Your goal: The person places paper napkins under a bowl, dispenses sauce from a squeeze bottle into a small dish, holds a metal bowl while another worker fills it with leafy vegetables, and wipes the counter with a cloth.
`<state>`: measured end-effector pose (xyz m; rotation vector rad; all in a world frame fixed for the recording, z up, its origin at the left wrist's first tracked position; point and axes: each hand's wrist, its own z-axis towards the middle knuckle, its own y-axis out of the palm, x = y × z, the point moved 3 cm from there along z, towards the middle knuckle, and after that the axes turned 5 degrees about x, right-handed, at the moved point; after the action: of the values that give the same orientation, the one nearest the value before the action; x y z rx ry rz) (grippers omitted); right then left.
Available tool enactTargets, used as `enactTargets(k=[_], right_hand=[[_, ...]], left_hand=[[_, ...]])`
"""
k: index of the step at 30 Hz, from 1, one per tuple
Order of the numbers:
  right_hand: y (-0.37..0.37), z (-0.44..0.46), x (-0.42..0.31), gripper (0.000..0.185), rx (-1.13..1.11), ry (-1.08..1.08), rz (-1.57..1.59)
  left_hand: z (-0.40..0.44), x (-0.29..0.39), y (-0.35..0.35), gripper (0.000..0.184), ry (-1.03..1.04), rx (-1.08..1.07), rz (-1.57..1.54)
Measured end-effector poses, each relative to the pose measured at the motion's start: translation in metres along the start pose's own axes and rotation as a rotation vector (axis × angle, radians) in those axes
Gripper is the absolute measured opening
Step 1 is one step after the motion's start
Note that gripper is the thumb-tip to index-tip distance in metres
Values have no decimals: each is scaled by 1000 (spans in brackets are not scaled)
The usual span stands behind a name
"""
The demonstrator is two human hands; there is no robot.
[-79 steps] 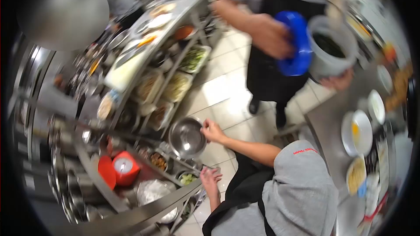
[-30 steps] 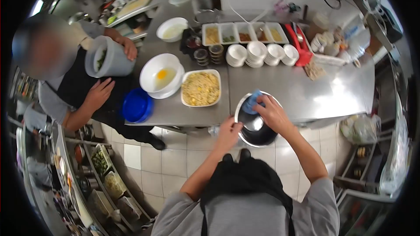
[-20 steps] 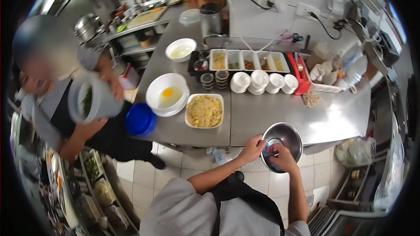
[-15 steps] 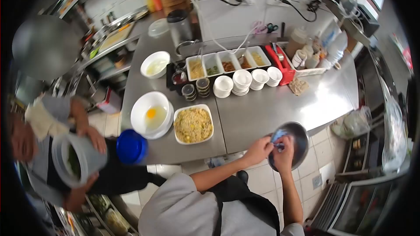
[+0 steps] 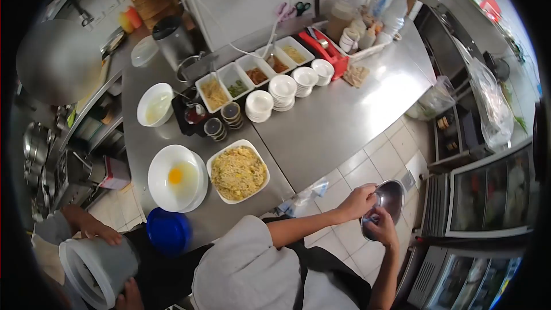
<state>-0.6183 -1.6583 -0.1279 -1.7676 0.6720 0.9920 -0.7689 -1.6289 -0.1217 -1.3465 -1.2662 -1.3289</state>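
Egg (image 5: 175, 175) in white bowl (image 5: 158, 190), rice (image 5: 239, 173) alongside

Open steel across the right half of the counter (image 5: 344, 132), clear to its front edge; stacked white dishes (image 5: 284, 92) and a red holder (image 5: 324, 51) block the back.

The metal bowl (image 5: 391, 198) is now away from the low shelves and over the floor tiles (image 5: 348, 240). The left hand (image 5: 357, 202), empty at first, now holds its rim, while the right hand (image 5: 382, 228) has moved from rim to inside. The blue lid (image 5: 168, 231) has left the co-worker's hand (image 5: 102, 231) and lies at the edge of the table (image 5: 338, 138).
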Motion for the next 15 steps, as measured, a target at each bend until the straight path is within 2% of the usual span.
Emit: enactTargets(k=[1, 3, 4, 6, 8, 9, 12, 13, 15], right_hand=[[7, -8, 3, 19, 76, 106, 202], [23, -15, 8, 21, 229, 302, 617], [24, -22, 19, 22, 417, 172, 614], [21, -25, 27, 25, 776, -108, 555], [4, -35, -8, 27, 1042, -273, -231], [-3, -36, -22, 29, 1120, -309, -381], [-26, -51, -9, 31, 1096, -209, -702], [-30, -57, -7, 32, 1083, -188, -792], [-32, -68, -2, 33, 1058, -155, -835]], left_hand=[[-5, -4, 6, 19, -116, -65, -57], [-8, -12, 12, 18, 137, -41, 147], [-15, -13, 21, 18, 264, -56, 249], [-20, -13, 29, 17, 290, -114, 218], [-29, -6, 36, 16, 323, -130, 217], [-32, 2, 37, 16, 328, -183, 235], [-38, -4, 45, 16, 353, -214, 252], [-41, 1, 45, 17, 306, -240, 220], [-44, -8, 51, 17, 338, -238, 208]])
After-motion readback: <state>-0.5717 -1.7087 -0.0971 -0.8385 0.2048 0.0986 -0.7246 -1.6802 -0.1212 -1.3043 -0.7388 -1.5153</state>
